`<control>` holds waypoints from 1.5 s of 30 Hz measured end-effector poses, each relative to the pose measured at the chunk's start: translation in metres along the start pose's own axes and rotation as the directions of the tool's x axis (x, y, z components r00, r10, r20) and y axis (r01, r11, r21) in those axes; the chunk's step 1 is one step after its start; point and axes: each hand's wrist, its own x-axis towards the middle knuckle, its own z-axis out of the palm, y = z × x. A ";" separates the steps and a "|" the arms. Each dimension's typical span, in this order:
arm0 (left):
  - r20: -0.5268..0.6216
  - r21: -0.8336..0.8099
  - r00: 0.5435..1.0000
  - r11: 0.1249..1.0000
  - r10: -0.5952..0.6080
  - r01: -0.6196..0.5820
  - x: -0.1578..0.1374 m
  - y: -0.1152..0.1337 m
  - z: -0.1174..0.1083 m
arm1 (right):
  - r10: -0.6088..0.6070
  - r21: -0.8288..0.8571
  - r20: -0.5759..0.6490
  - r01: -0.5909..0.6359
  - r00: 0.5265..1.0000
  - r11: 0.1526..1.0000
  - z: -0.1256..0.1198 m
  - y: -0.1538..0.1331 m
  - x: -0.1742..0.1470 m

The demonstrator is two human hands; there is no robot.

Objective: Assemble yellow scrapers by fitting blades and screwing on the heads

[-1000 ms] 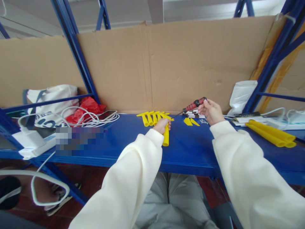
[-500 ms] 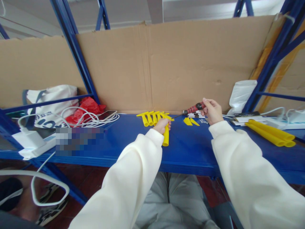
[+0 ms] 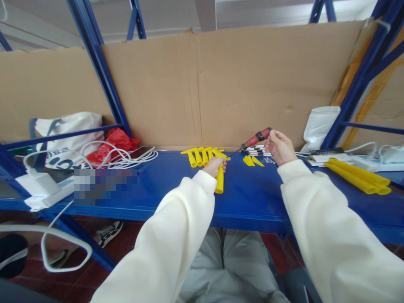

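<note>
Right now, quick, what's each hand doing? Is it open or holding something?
Left hand: closed around a yellow tube.
Right hand: closed, pinching the handle end of a red-and-black screwdriver.

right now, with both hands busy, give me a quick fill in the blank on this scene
The right hand holds the handle end of a screwdriver coloured black and ____.
The left hand grips a tube coloured ____.
The brown panel at the back is made of ____.

Missing words: red; yellow; cardboard
</note>
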 end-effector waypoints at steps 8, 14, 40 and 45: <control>-0.015 -0.002 1.000 1.000 -0.005 0.005 -0.003 0.001 0.001 | 0.035 0.008 -0.045 -0.035 0.998 0.999 0.001 0.002 0.001; -0.004 -0.010 1.000 1.000 0.005 -0.005 -0.004 0.001 0.000 | 0.029 -0.003 0.000 -0.029 1.000 1.000 0.002 -0.002 -0.002; -0.053 0.008 0.998 1.000 0.018 -0.018 0.002 -0.002 0.000 | 0.042 0.058 0.092 -0.047 0.995 0.997 0.010 -0.008 -0.008; -0.050 -0.004 0.998 1.000 0.025 -0.026 0.002 -0.002 -0.001 | 0.031 0.061 0.036 -0.033 0.999 0.998 0.009 -0.006 -0.008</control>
